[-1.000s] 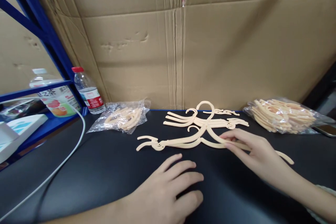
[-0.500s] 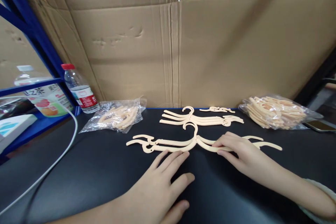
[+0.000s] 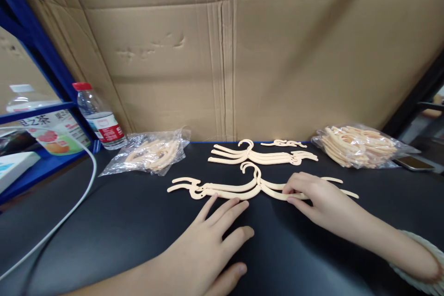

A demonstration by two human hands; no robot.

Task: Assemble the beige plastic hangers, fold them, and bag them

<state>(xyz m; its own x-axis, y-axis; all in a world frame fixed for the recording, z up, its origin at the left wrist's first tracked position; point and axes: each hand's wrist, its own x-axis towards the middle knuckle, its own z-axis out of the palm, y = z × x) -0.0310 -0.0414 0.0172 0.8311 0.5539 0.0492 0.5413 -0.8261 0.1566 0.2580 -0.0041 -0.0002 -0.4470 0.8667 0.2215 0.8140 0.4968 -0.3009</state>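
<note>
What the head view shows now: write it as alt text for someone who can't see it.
The right hand pinches the right side of two beige hangers on a black table; the left hand is spread at their left side. More hangers lie behind, between a clear bag at left and another bag at right.

Front hangers (image 3: 259, 184) — right-side arms partly hidden by right hand (image 3: 312, 194) | nearer than hangers: left forearm (image 3: 145, 273) cut off below | left of hangers: cable (image 3: 93, 179), white box (image 3: 15, 169) cropped | right of hangers: sleeve (image 3: 412, 273) cropped, phone (image 3: 416, 163) partly behind bag (image 3: 357, 148)
</note>
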